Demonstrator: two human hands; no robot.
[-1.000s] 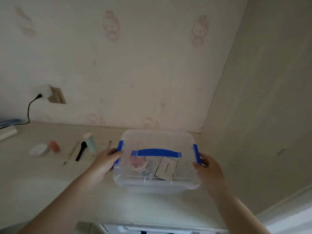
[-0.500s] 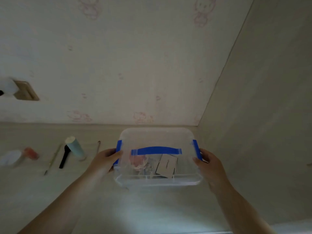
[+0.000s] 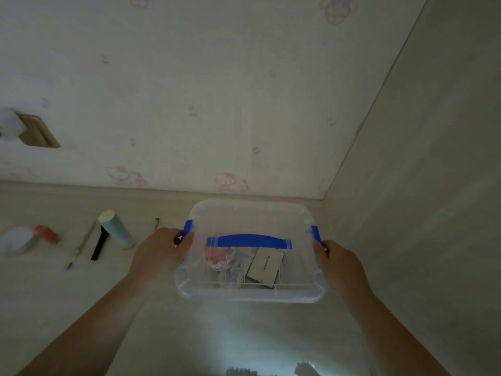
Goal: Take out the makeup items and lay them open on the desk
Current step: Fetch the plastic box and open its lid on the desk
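Box [image 3: 252, 291] on desk [image 3: 54, 294], tube [image 3: 116, 229] left.

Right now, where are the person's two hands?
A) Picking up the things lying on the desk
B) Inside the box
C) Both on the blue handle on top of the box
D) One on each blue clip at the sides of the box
D: the left hand and right hand each grip a blue clip at opposite sides of the clear box, lid on.

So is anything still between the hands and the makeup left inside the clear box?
Yes: the clear lid, its blue latches down. The left hand and right hand grip the box's sides, outside the pink item and card.
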